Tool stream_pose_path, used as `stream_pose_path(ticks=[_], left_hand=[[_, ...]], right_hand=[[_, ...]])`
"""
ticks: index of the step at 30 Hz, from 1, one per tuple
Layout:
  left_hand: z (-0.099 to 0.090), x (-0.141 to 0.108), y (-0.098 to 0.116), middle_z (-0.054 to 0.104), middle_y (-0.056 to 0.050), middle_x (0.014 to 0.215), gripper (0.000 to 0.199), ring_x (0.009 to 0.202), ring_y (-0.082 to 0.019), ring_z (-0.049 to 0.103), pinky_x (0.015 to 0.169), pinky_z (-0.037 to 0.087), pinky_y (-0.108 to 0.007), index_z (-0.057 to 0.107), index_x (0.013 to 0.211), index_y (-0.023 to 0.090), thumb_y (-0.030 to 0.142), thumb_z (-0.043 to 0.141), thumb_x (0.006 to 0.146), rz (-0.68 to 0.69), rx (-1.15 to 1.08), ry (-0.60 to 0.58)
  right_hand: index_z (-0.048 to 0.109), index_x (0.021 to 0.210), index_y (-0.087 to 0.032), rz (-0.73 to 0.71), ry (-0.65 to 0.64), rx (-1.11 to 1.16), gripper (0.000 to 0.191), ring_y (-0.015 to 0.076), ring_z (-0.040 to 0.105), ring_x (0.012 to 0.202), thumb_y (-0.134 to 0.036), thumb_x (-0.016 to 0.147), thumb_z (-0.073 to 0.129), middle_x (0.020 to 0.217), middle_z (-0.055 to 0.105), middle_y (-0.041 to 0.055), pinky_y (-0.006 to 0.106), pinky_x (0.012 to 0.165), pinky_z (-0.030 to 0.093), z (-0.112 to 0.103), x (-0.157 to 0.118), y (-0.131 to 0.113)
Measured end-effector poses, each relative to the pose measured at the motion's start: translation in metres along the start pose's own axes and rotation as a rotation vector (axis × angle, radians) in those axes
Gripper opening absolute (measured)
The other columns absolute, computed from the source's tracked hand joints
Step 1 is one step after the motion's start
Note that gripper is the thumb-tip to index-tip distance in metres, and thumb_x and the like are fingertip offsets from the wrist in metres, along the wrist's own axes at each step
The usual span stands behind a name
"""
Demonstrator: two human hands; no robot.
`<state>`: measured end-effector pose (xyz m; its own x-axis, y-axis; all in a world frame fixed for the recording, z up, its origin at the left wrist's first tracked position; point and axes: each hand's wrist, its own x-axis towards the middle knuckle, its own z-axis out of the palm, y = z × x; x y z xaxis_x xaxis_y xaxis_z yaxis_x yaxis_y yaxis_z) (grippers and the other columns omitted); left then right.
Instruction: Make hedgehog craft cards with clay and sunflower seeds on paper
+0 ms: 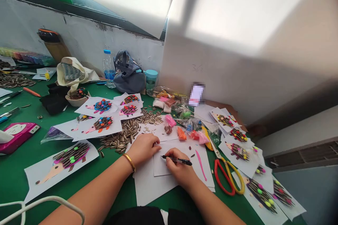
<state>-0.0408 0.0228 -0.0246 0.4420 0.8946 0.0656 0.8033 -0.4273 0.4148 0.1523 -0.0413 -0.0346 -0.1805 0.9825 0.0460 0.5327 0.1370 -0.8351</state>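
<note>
My right hand (180, 168) grips a black marker pen (177, 160), with its tip on a white paper sheet (165, 161). My left hand (144, 149) rests on the top edge of that sheet, pinning it down and holding nothing. A gold bangle (129, 162) circles my left wrist. Under the sheet lie larger white papers (150, 191). A thin pink paper strip (201, 165) lies to the right of my right hand. Beyond my left hand spreads a heap of striped sunflower seeds (124, 133).
Finished seed-and-bead hedgehog pictures (64, 160) lie around on the green table (18, 179). Red-and-yellow-handled scissors (228, 177) lie to my right. Clay packets (185, 135), a water bottle (108, 68), a grey bag (129, 74) and a magenta device (18, 137) stand farther off.
</note>
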Motion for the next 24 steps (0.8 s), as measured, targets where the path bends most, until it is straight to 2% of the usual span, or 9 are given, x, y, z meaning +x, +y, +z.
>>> stream_pose_path(ticks=[6,15,24], left_hand=[[0.0002,-0.0013,-0.0014,0.070,-0.001,0.084,0.017,0.084,-0.021,0.063,0.075,0.040,-0.032,0.071,0.091,0.024,0.036,0.071,0.078,0.007,-0.003,-0.015],[-0.0018,-0.0008,0.0004,0.071,-0.002,0.086,0.009,0.085,-0.021,0.064,0.075,0.040,-0.031,0.070,0.089,0.023,0.028,0.066,0.082,-0.016,0.002,-0.008],[-0.0059,0.0001,0.0007,0.071,-0.004,0.089,0.010,0.091,-0.022,0.063,0.078,0.041,-0.033,0.071,0.089,0.023,0.027,0.064,0.083,-0.048,0.021,0.000]], right_hand=[[0.063,0.085,-0.020,0.000,-0.014,0.003,0.010,0.0152,0.057,0.068,-0.020,0.082,0.053,0.075,0.064,-0.0008,0.025,0.063,0.041,-0.0001,-0.0062,-0.0054],[0.062,0.083,-0.020,-0.019,-0.019,-0.019,0.010,0.0156,0.057,0.069,-0.019,0.082,0.052,0.075,0.064,0.0001,0.026,0.063,0.040,0.0037,-0.0079,-0.0067],[0.062,0.086,-0.020,-0.020,-0.019,0.002,0.010,0.0155,0.058,0.070,-0.020,0.083,0.052,0.077,0.065,-0.0001,0.026,0.065,0.043,0.0013,-0.0064,-0.0039]])
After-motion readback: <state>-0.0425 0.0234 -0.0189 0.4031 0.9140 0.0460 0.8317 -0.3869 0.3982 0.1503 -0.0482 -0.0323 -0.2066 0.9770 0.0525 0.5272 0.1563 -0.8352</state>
